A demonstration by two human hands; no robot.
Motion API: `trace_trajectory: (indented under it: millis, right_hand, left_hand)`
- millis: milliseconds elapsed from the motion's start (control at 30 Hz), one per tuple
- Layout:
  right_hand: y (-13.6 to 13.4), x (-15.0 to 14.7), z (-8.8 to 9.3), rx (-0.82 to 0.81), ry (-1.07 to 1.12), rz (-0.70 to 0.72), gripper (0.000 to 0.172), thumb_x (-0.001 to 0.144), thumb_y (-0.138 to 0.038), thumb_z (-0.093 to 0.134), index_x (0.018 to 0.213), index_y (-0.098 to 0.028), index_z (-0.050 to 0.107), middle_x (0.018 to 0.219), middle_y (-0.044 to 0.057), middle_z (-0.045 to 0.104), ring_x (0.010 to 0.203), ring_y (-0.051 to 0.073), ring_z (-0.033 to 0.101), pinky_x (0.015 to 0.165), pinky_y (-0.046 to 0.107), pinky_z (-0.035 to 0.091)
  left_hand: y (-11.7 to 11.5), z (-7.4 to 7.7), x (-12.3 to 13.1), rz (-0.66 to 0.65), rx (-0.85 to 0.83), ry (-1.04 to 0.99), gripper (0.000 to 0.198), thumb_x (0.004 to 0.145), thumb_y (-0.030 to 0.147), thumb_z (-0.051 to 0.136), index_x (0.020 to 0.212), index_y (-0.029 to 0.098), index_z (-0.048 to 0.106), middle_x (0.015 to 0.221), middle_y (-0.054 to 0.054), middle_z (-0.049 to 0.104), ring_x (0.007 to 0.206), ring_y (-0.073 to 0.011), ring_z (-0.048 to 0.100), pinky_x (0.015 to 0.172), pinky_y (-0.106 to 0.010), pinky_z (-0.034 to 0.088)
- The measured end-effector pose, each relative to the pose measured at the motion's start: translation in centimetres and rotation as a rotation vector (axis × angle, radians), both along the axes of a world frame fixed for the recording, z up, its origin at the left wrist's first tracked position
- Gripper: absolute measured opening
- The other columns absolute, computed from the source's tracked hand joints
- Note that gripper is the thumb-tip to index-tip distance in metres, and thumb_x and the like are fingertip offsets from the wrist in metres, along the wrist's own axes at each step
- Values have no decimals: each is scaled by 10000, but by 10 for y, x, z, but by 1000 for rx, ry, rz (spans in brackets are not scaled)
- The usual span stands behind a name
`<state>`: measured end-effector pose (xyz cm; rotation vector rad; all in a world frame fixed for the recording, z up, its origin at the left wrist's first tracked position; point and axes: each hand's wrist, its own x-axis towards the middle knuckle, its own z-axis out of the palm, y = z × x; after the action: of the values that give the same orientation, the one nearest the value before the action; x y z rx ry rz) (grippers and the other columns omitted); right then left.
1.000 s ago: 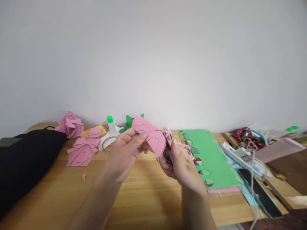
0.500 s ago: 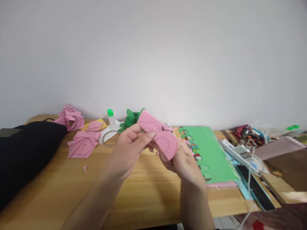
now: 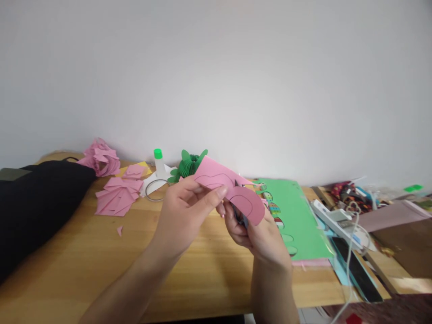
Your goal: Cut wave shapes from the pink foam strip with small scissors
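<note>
My left hand (image 3: 189,209) pinches a piece of pink paper (image 3: 212,170) between thumb and fingers, above the table. Curved dark lines are drawn on the paper, and a slit runs in from its upper edge. Behind the paper's right part, my right hand (image 3: 258,236) is wrapped round a pair of scissors (image 3: 240,218). Only bits of the dark handles show below the paper, and a blade tip pokes through at the slit. A thin pink strip stands off to the right of the cut.
Pink paper pieces (image 3: 118,195), a crumpled pink paper bundle (image 3: 101,157), a glue stick (image 3: 159,164), a ring (image 3: 157,189) and a green paper craft (image 3: 189,166) lie behind. Left is a black bag (image 3: 43,207). Right are a green sheet (image 3: 293,216), a power strip (image 3: 334,222) and a phone (image 3: 357,270).
The paper and my right hand have shifted slightly right. The paper's right lobe is turned, so the scissors' handles now show under it. The view has shifted a little.
</note>
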<state>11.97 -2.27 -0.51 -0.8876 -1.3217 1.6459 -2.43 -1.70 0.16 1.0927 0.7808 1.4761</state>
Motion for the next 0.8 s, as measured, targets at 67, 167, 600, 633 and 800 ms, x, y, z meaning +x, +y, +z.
trace_trajectory:
  millis: [67, 167, 600, 633, 800]
  right_hand:
    - [0, -2, -1, -1, 16, -11, 408, 922, -572, 499, 755, -201, 527, 492, -96, 266, 420, 64, 159, 366, 181, 141]
    - [0, -4, 0, -10, 22, -31, 453, 884, -622, 521, 718, -201, 511, 494, -95, 266, 422, 63, 162, 366, 183, 133]
    - [1, -4, -5, -5, -5, -61, 409, 889, -575, 534, 728, -201, 498, 477, -112, 245, 397, 47, 96, 342, 172, 98]
    - [1, -5, -5, -7, -3, -64, 410, 890, -572, 536, 724, -199, 494, 476, -113, 245, 396, 46, 97, 341, 170, 100]
    - [1, -5, -5, -19, 37, -65, 405, 913, -532, 531, 696, -193, 481, 468, -113, 245, 389, 39, 113, 342, 156, 109]
  left_hand:
    - [-1, 1, 2, 19, -9, -1, 145, 800, 188, 682, 657, 216, 693, 561, 43, 648, 544, -112, 607, 579, -234, 535]
    - [-2, 1, 4, 70, 7, -3, 124, 796, 189, 687, 677, 219, 696, 575, 44, 644, 553, -106, 596, 558, -217, 524]
    - [-1, -2, 5, 138, 28, 68, 161, 815, 207, 667, 655, 206, 652, 551, 47, 630, 523, -109, 596, 535, -222, 508]
    - [-1, -2, 6, 142, 31, 66, 156, 816, 207, 667, 661, 203, 655, 554, 46, 634, 521, -107, 596, 531, -220, 507]
    - [-1, 0, 7, 163, 22, 59, 147, 790, 184, 687, 649, 196, 648, 566, 46, 648, 514, -96, 595, 518, -200, 505]
